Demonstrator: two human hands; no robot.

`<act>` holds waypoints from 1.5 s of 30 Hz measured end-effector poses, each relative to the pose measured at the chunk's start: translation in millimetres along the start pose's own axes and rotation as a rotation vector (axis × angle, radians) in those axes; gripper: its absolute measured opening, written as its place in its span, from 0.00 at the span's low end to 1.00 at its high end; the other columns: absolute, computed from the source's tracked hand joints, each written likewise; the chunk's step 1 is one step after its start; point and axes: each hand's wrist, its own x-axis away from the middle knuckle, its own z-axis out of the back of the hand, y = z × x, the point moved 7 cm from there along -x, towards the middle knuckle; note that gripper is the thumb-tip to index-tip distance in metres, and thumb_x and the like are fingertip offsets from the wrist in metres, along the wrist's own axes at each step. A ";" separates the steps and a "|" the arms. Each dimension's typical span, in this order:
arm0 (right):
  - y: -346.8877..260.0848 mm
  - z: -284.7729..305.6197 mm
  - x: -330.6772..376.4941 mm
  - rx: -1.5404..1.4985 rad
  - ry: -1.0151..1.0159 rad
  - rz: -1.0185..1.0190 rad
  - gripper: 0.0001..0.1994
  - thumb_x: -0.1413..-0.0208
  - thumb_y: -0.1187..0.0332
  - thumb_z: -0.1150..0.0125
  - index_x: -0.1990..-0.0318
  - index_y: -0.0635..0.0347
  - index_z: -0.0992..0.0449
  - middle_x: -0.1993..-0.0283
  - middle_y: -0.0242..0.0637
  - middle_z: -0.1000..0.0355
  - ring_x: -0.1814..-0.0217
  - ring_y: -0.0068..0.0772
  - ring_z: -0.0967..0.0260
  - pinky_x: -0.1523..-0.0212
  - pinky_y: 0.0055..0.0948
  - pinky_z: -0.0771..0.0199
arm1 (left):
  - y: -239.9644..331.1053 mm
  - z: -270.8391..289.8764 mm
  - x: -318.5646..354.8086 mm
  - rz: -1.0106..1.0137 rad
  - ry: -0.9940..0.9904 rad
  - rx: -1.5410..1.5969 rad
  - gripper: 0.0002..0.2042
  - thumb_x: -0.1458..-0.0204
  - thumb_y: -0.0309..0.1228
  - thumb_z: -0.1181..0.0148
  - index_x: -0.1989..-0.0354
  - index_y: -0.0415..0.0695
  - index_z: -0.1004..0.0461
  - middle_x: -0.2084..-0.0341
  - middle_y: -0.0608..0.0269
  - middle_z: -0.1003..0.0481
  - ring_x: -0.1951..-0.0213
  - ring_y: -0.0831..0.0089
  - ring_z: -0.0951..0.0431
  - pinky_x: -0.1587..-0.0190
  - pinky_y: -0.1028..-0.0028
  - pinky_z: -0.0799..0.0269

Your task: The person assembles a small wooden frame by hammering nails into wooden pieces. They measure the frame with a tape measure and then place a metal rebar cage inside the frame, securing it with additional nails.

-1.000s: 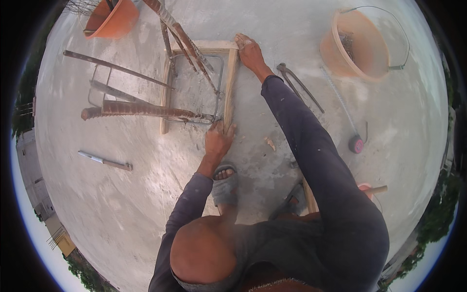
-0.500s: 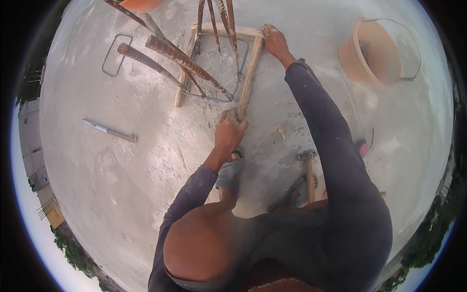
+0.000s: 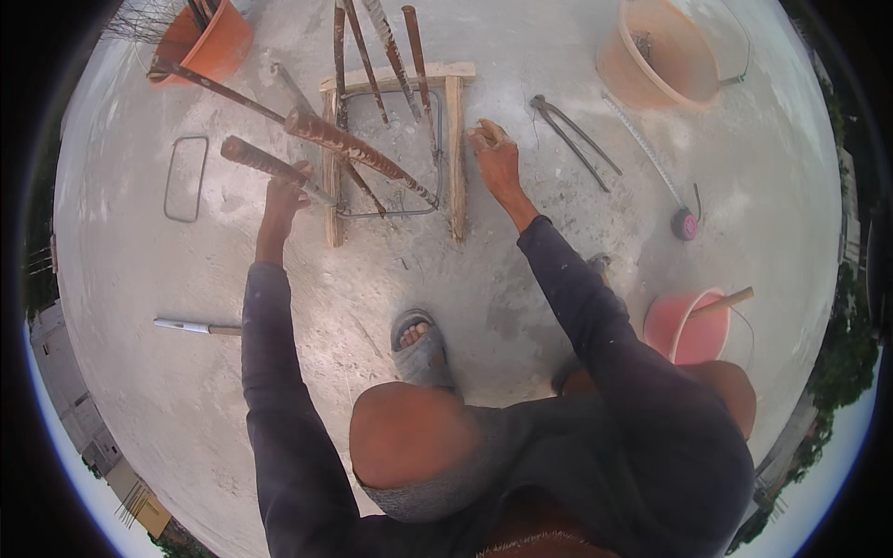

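Note:
A three-sided frame of wooden strips lies on the concrete around several upright and slanting rusty rebars (image 3: 367, 158) and a bent steel stirrup (image 3: 395, 213). It has a far strip (image 3: 400, 76), a left strip (image 3: 332, 177) and a right strip (image 3: 456, 158). My left hand (image 3: 282, 200) is beside the left strip, partly covered by a slanting rebar; whether its fingers grip anything is hidden. Just outside the right strip, my right hand (image 3: 498, 163) hovers with bent fingers apart, holding nothing.
Long-handled pincers (image 3: 577, 139) and a pink tape measure (image 3: 686, 223) with its blade out lie to the right. An orange bucket (image 3: 656, 56) stands beyond, a pink bucket (image 3: 688, 330) nearer. Another orange bucket (image 3: 209, 51), a loose stirrup (image 3: 188, 177) and a thin tool (image 3: 195, 326) are leftward.
My left hand has left the near end of the right strip and gone to the left strip. My right hand has let go of the far corner. The slanted right strip now stands straighter.

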 end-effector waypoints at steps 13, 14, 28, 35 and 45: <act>18.8 -25.2 18.3 -0.282 0.098 -0.072 0.33 0.43 0.67 0.26 0.36 0.79 0.32 0.40 0.51 0.25 0.39 0.35 0.26 0.39 0.29 0.27 | 0.6 -28.1 -31.7 0.076 -0.259 -0.101 0.33 0.45 0.48 0.29 0.38 0.34 0.26 0.63 0.56 0.22 0.69 0.70 0.23 0.65 0.69 0.17; 19.6 -24.9 19.2 -0.301 0.103 -0.089 0.32 0.43 0.67 0.26 0.36 0.79 0.32 0.40 0.50 0.25 0.40 0.35 0.26 0.39 0.29 0.26 | -2.2 -26.6 -32.7 0.093 -0.237 -0.122 0.33 0.45 0.48 0.29 0.39 0.33 0.26 0.63 0.54 0.22 0.69 0.70 0.22 0.66 0.69 0.17; 30.6 -28.9 11.5 -0.180 0.125 -0.058 0.30 0.45 0.58 0.26 0.41 0.71 0.23 0.43 0.49 0.21 0.41 0.38 0.23 0.40 0.35 0.25 | 18.0 -38.0 -49.8 -0.244 -0.202 -0.382 0.25 0.43 0.46 0.33 0.56 0.29 0.22 0.78 0.50 0.22 0.79 0.62 0.18 0.76 0.64 0.21; 27.6 -31.7 17.6 -0.312 0.202 -0.085 0.15 0.41 0.68 0.28 0.50 0.67 0.19 0.58 0.31 0.22 0.58 0.19 0.28 0.58 0.23 0.28 | 10.4 -30.8 -41.2 -0.173 -0.154 -0.283 0.22 0.42 0.43 0.33 0.66 0.30 0.23 0.83 0.56 0.27 0.81 0.68 0.24 0.77 0.65 0.27; 34.8 -36.1 17.8 -0.255 0.191 -0.045 0.25 0.41 0.61 0.28 0.42 0.71 0.23 0.42 0.48 0.22 0.40 0.38 0.24 0.39 0.35 0.27 | 12.7 -38.1 -31.3 -0.130 -0.257 -0.207 0.19 0.41 0.40 0.34 0.64 0.31 0.22 0.80 0.60 0.27 0.81 0.72 0.27 0.79 0.66 0.29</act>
